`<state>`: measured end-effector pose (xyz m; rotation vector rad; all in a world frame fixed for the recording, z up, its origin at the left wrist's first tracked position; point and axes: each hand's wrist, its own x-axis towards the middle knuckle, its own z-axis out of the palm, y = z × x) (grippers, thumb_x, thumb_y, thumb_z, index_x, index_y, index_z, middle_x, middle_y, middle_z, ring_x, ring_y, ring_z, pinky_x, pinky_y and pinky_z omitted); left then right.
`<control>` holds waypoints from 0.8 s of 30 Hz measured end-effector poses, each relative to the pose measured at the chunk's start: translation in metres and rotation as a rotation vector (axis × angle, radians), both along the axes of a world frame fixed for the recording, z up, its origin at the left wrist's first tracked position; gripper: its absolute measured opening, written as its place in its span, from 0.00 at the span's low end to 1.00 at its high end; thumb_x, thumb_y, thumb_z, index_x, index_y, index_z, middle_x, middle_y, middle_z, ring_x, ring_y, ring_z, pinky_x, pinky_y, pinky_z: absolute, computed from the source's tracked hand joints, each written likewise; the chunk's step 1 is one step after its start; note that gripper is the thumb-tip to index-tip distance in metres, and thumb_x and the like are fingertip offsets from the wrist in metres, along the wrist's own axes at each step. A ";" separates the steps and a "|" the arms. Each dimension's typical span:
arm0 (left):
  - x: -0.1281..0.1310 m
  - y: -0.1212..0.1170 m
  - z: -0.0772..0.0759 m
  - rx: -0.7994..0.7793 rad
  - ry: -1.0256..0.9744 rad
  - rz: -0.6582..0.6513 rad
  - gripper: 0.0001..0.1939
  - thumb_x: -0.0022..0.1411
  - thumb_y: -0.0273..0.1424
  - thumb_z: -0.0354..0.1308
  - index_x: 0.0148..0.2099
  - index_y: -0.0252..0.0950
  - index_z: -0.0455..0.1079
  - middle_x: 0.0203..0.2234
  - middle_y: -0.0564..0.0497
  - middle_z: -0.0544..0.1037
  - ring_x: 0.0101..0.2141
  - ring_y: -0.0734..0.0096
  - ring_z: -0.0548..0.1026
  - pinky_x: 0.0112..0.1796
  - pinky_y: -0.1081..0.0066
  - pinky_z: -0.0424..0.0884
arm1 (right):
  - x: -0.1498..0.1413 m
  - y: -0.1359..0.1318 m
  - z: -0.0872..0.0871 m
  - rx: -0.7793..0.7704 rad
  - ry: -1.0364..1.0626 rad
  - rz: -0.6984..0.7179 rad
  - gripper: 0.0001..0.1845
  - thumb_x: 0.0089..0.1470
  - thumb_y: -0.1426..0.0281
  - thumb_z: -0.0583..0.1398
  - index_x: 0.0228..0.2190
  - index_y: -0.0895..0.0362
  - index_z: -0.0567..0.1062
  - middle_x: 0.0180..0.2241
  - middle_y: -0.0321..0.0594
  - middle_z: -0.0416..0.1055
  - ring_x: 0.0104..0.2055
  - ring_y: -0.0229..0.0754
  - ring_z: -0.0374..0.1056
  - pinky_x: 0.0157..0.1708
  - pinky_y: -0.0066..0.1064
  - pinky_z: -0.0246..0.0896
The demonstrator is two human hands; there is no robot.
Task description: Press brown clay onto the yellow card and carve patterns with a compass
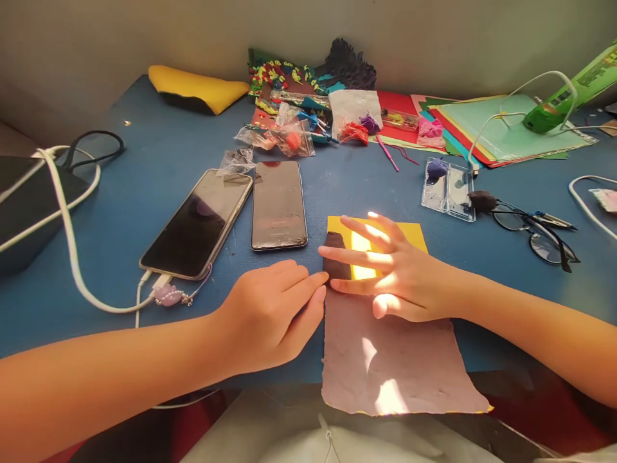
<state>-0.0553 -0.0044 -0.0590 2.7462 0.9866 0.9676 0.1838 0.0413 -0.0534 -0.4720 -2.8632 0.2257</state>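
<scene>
A yellow sheet point(401, 229) lies at the table's front edge. Thin pale mauve clay point(393, 360) covers its lower part, and a dark brown patch of clay point(336, 254) sits at its upper left. My left hand point(272, 315) is closed, with index fingertip and thumb at the sheet's left edge beside the dark patch. Whether anything is pinched between them is hidden. My right hand point(402, 273) rests over the sheet with fingers spread, its fingertips reaching the dark patch. Sunlight falls across these fingers and the sheet.
Two phones point(197, 222) point(278, 206) lie left of the sheet, one with white cables point(72, 257). Glasses point(535, 235) and a clear plastic case point(448, 186) are at right. Bagged clay point(289, 138), a pink stick point(387, 153) and coloured sheets point(511, 128) line the back.
</scene>
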 end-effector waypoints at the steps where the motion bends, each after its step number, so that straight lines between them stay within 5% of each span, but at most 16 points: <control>1: 0.000 0.000 0.001 0.003 -0.019 0.000 0.13 0.64 0.22 0.48 0.41 0.27 0.74 0.21 0.50 0.73 0.23 0.72 0.69 0.24 0.71 0.68 | 0.000 0.001 0.000 -0.016 -0.006 0.001 0.29 0.66 0.54 0.40 0.51 0.46 0.74 0.66 0.33 0.53 0.71 0.53 0.30 0.65 0.56 0.24; 8: -0.001 0.002 0.002 0.071 0.009 -0.079 0.11 0.64 0.22 0.49 0.38 0.29 0.73 0.23 0.48 0.73 0.26 0.70 0.67 0.27 0.69 0.70 | 0.002 0.005 -0.002 -0.200 -0.013 -0.066 0.31 0.66 0.55 0.36 0.57 0.46 0.68 0.68 0.36 0.47 0.71 0.54 0.30 0.63 0.61 0.30; 13: 0.000 0.001 -0.003 0.132 0.098 -0.079 0.12 0.63 0.23 0.52 0.45 0.26 0.73 0.33 0.42 0.77 0.36 0.62 0.73 0.38 0.62 0.74 | 0.003 0.006 -0.007 -0.273 0.110 -0.165 0.36 0.64 0.51 0.32 0.61 0.48 0.62 0.68 0.38 0.48 0.71 0.52 0.34 0.64 0.57 0.35; 16: 0.000 0.001 -0.006 0.079 0.132 -0.056 0.17 0.66 0.28 0.49 0.52 0.26 0.70 0.47 0.37 0.76 0.51 0.54 0.71 0.50 0.56 0.70 | 0.004 0.007 -0.011 -0.358 0.274 -0.307 0.39 0.62 0.47 0.30 0.65 0.48 0.55 0.68 0.36 0.48 0.70 0.48 0.37 0.66 0.50 0.38; 20: 0.004 0.004 -0.006 -0.080 0.370 -0.127 0.26 0.71 0.33 0.40 0.65 0.24 0.56 0.64 0.37 0.60 0.65 0.57 0.55 0.61 0.56 0.59 | 0.004 0.011 -0.011 -0.518 0.360 -0.409 0.41 0.59 0.44 0.30 0.62 0.46 0.61 0.65 0.34 0.55 0.69 0.46 0.44 0.67 0.48 0.39; 24: 0.010 0.006 -0.002 -0.086 0.394 -0.108 0.24 0.72 0.29 0.38 0.64 0.23 0.58 0.63 0.39 0.61 0.63 0.59 0.58 0.60 0.57 0.61 | 0.002 0.013 -0.009 -0.519 0.367 -0.419 0.40 0.60 0.45 0.31 0.60 0.47 0.65 0.62 0.38 0.61 0.67 0.46 0.49 0.65 0.49 0.45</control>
